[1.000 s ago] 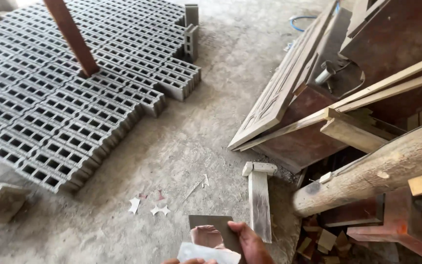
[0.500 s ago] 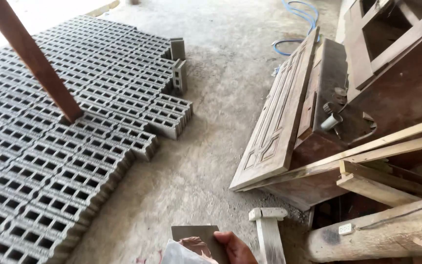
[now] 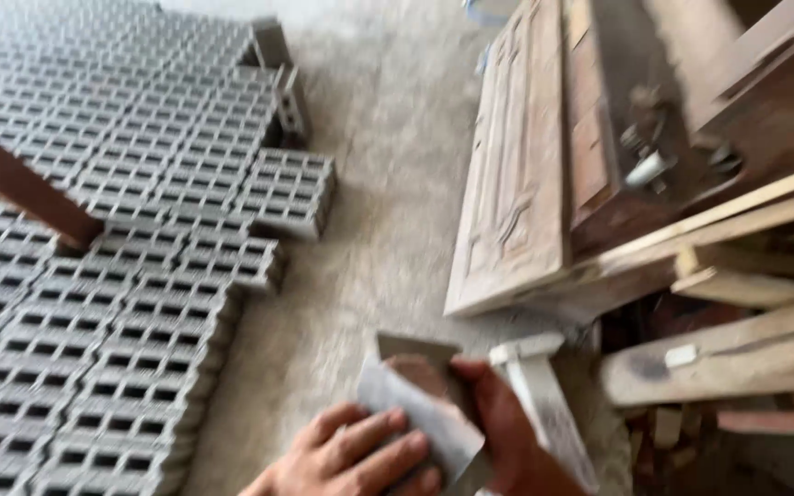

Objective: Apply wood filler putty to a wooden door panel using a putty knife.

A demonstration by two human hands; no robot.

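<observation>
**Both hands on a flat blade and a pale sheet, above the concrete floor**

The right hand (image 3: 507, 432) closes around a thin, flat metal blade (image 3: 415, 354), thumb on its near face, with the blade's squared top edge sticking up past the fingers. The left hand (image 3: 360, 455) lies nearly flat, fingers together and stretched out, pressing on a pale sheet (image 3: 420, 418) that lies against the blade's face; it holds nothing of its own. The picture is blurred, so whether the sheet is paper or cloth cannot be told.

To do this well, I judge that the right hand's grip should stay firm and low on the blade, so the plate does not twist while the left hand bears on the sheet, and that the left fingers should keep clear of the blade's edges.

The blade and sheet are held in the air near the bottom edge of the view, over the floor (image 3: 388, 184). Just right of them stands a pale wooden post (image 3: 539, 386). Rows of grey hollow blocks (image 3: 140, 276) cover the floor to the left; a panelled wooden door (image 3: 512, 174) and stacked timber (image 3: 737, 349) lie to the right.
</observation>
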